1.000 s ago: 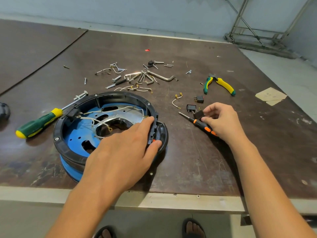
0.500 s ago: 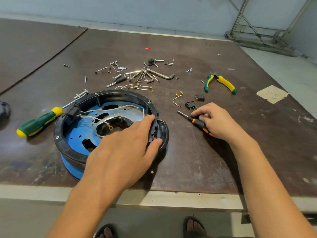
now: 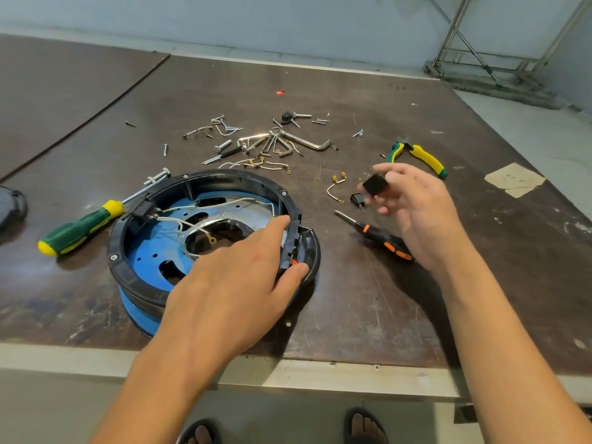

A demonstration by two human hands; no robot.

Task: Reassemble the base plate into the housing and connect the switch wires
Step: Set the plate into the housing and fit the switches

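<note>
Black plastic forms the housing [image 3: 224,175], which sits near the front edge of the table [image 3: 352,299] with the blue base plate [image 3: 144,248] already lying inside it, so the loose white wires [image 3: 179,221] stay gathered within the ring. From the head view, the left hand [image 3: 230,283] lies on the near-right rim with fingers straight, index inside the wall and thumb outside, apparently to brace the housing rather than clasp it. The right hand [image 3: 416,213] is raised above the table and pinches 1 small black switch [image 3: 375,184] between thumb and fingertips, probably to check its terminals before wiring. A 2nd switch [image 3: 358,200] lies just below it, near the orange-handled screwdriver [image 3: 384,241], both within easy reach.
</note>
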